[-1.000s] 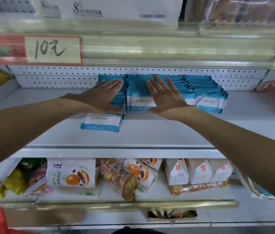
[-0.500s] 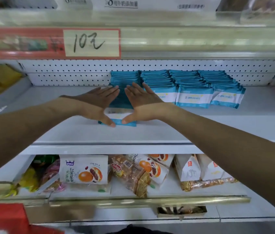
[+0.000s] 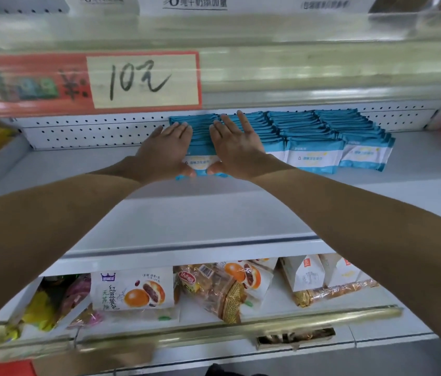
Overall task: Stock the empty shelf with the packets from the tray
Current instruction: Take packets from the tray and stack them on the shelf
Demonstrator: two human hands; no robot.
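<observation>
– Hands first: how do they sit?

– Both reach in over a white metal shelf [image 3: 214, 213]. The left hand [image 3: 169, 150] and the right hand [image 3: 234, 145] lie palm down, side by side, fingers straight and close together. They press on the left end of a block of blue-and-white plastic packets [image 3: 200, 131]. Neither hand grasps anything. Both thumbs meet the lower edge of the front packet [image 3: 200, 162], which shows in the gap between the hands.

– And the rest of the stock?

– More rows of the same packets [image 3: 314, 156] sit just to the right, touching one another. Each row overlaps front to back like roof tiles and runs to the white perforated back panel [image 3: 92, 131]. The rightmost row [image 3: 363, 156] lies slightly askew.

– Anything else in frame?

– A red and cream price card [image 3: 143, 80], hand-lettered "10" and one character, hangs on the shelf edge above, to the left. On the level below, bread packs lie behind a brass-coloured rail [image 3: 214, 329]. Among them is a white one printed with orange buns [image 3: 132, 291]. The edges of the frame are blurred.
</observation>
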